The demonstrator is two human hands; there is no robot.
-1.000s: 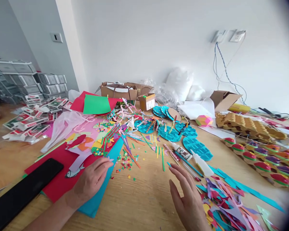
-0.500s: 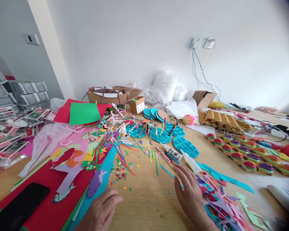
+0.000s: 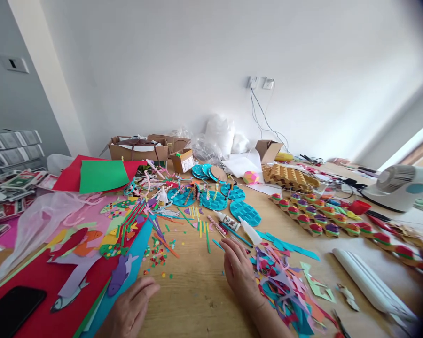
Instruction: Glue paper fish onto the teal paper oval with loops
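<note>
My left hand (image 3: 132, 305) rests at the table's front edge, beside blue and red paper sheets (image 3: 52, 263); its fingers are curled together, and whether they hold anything is hidden. My right hand (image 3: 240, 270) lies on the wood, fingers forward and thumb a little apart, near a blue paper strip (image 3: 217, 244) and a heap of paper scraps (image 3: 285, 291). Ahead of it are a glue bottle (image 3: 250, 231), a second white bottle (image 3: 229, 219) and a blue pen (image 3: 237, 234). Small coloured paper dots (image 3: 158, 252) and a purple paper fish (image 3: 121, 274) lie by my left hand.
Blue round pieces (image 3: 245, 212) and cardboard boxes (image 3: 137, 149) stand farther back. Painted egg-carton rows (image 3: 315, 229), a white fan (image 3: 398, 188), a white roll (image 3: 370, 279) and scissors (image 3: 341, 324) are at the right. A black phone (image 3: 14, 310) lies at the left.
The view has turned right, so things appear farther left and the fan and scissors have come into view. Both hands keep nearly the same pose over the table.
</note>
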